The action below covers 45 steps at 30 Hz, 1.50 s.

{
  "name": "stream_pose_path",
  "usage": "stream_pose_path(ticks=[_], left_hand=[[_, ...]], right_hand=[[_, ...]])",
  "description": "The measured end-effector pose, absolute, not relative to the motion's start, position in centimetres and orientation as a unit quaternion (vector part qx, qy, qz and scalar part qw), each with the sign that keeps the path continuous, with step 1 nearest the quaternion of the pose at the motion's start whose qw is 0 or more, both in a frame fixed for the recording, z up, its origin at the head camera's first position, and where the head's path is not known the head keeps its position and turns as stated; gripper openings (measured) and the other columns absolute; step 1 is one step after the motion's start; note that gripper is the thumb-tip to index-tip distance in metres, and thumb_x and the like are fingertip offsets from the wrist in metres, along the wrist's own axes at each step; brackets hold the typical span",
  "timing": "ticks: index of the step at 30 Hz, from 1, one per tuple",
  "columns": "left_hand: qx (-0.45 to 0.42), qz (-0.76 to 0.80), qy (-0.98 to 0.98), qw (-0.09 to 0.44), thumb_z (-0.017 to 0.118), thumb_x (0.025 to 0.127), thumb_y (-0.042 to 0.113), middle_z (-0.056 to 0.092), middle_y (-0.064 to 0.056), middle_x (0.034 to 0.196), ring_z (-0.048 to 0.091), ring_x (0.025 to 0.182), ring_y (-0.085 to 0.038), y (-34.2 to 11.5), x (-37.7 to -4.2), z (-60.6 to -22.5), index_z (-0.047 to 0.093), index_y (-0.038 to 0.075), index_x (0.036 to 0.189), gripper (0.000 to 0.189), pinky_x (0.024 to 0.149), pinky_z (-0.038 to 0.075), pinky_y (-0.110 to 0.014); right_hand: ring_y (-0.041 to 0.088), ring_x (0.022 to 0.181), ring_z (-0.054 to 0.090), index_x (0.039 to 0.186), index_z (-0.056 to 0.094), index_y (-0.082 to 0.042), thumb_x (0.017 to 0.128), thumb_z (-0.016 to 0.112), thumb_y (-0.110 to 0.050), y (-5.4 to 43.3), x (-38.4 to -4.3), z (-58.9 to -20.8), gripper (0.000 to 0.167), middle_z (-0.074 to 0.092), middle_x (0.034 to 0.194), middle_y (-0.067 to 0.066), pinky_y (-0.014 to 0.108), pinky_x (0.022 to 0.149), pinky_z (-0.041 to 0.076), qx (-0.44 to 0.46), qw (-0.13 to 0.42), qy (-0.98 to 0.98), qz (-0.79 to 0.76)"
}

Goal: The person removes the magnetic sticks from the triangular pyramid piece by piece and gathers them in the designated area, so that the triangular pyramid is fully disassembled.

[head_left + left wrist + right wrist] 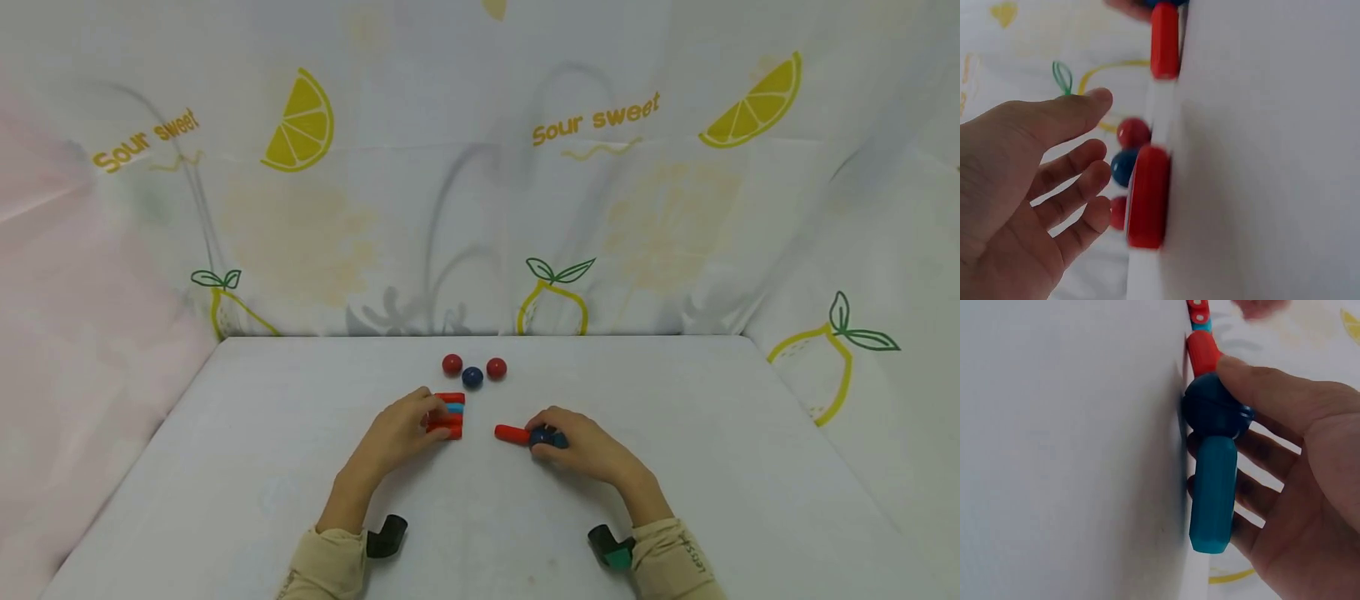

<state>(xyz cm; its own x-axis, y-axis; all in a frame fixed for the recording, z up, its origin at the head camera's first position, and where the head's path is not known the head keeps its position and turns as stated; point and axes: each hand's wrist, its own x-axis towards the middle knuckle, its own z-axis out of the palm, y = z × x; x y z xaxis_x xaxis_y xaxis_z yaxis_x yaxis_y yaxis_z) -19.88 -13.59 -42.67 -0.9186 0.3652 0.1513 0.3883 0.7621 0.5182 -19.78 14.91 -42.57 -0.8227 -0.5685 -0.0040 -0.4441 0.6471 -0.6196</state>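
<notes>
My right hand point(581, 442) pinches a dark blue ball point(1215, 406) between thumb and fingers, low over the table. A red stick point(512, 433) extends from the ball's left side, and a teal stick point(1213, 494) from the opposite side, toward my palm. On the left, my left hand point(397, 429) hovers beside a row of sticks, its fingers loosely bent and apart. That row has a red stick point(452, 398) at the back, a light blue stick point(455, 408) and more red ones in front, partly hidden by the fingers.
Behind the sticks lie a red ball point(452, 364), a dark blue ball point(472, 377) and another red ball point(497, 368). The white table point(750, 467) ends at a lemon-printed cloth point(420, 208) hanging along its back and sides.
</notes>
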Motion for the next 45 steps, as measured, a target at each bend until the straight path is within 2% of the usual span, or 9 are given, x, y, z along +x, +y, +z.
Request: stream_pose_path(ticks=[5,8,10,15,28,39,45], left_hand=[[-0.28,-0.273,-0.92,0.031,0.072,0.083,0.019,0.06,0.001,0.107,0.055,0.099,-0.013,-9.6,-19.0,-43.3,0.063,0.016,0.113,0.032,0.086,0.051,-0.03],[-0.298,-0.25,-0.921,0.025,0.071,0.084,0.018,0.061,0.003,0.104,0.054,0.097,-0.012,-8.2,-18.6,-43.9,0.064,0.017,0.111,0.028,0.084,0.051,-0.025],[-0.304,-0.253,-0.918,0.015,0.071,0.084,0.017,0.062,0.003,0.098,0.054,0.089,-0.011,-8.0,-18.4,-43.9,0.066,0.016,0.107,0.024,0.079,0.05,-0.023],[-0.312,-0.286,-0.906,-0.025,0.07,0.084,0.015,0.063,0.002,0.091,0.054,0.082,-0.009,-8.4,-18.5,-43.6,0.067,0.012,0.102,0.018,0.077,0.049,-0.023],[-0.33,-0.286,-0.899,-0.038,0.068,0.086,0.016,0.066,0.003,0.094,0.058,0.087,-0.01,-9.1,-18.6,-43.3,0.069,0.013,0.104,0.018,0.082,0.05,-0.025],[-0.252,-0.291,-0.922,-0.045,0.075,0.08,0.016,0.065,0.01,0.085,0.055,0.08,-0.007,-12.8,-19.1,-42.5,0.069,0.018,0.091,0.013,0.076,0.049,-0.026],[-0.222,-0.286,-0.931,-0.045,0.076,0.078,0.013,0.061,0.007,0.085,0.053,0.081,-0.01,-13.8,-19.3,-42.1,0.07,0.016,0.088,0.013,0.074,0.048,-0.029]], right_hand=[[0.011,0.1,0.056,0.115,0.06,-0.018,0.088,0.066,-0.027,14.2,-19.6,-42.5,0.029,0.062,0.109,-0.006,0.036,0.091,0.048,-0.305,0.114,0.891,-0.316],[0.01,0.1,0.056,0.116,0.06,-0.02,0.089,0.066,-0.027,14.0,-19.5,-42.5,0.028,0.062,0.11,-0.007,0.035,0.091,0.048,-0.305,0.121,0.89,-0.317],[0.01,0.1,0.056,0.116,0.06,-0.019,0.089,0.066,-0.027,13.9,-19.4,-42.5,0.028,0.062,0.11,-0.007,0.035,0.091,0.048,-0.302,0.121,0.89,-0.319],[0.011,0.101,0.056,0.115,0.061,-0.017,0.09,0.065,-0.027,13.9,-19.4,-42.7,0.028,0.062,0.11,-0.006,0.036,0.091,0.048,-0.313,0.117,0.887,-0.319],[0.011,0.101,0.057,0.117,0.061,-0.015,0.091,0.062,-0.026,13.9,-19.1,-42.6,0.028,0.063,0.11,-0.005,0.033,0.091,0.048,-0.336,0.123,0.877,-0.321],[0.014,0.105,0.056,0.118,0.06,-0.016,0.091,0.063,-0.03,14.3,-19.3,-42.7,0.031,0.062,0.115,-0.004,0.039,0.094,0.047,-0.305,0.129,0.892,-0.307],[0.015,0.104,0.056,0.118,0.059,-0.015,0.09,0.064,-0.029,14.8,-19.4,-42.2,0.032,0.061,0.114,-0.002,0.04,0.093,0.047,-0.299,0.124,0.896,-0.305]])
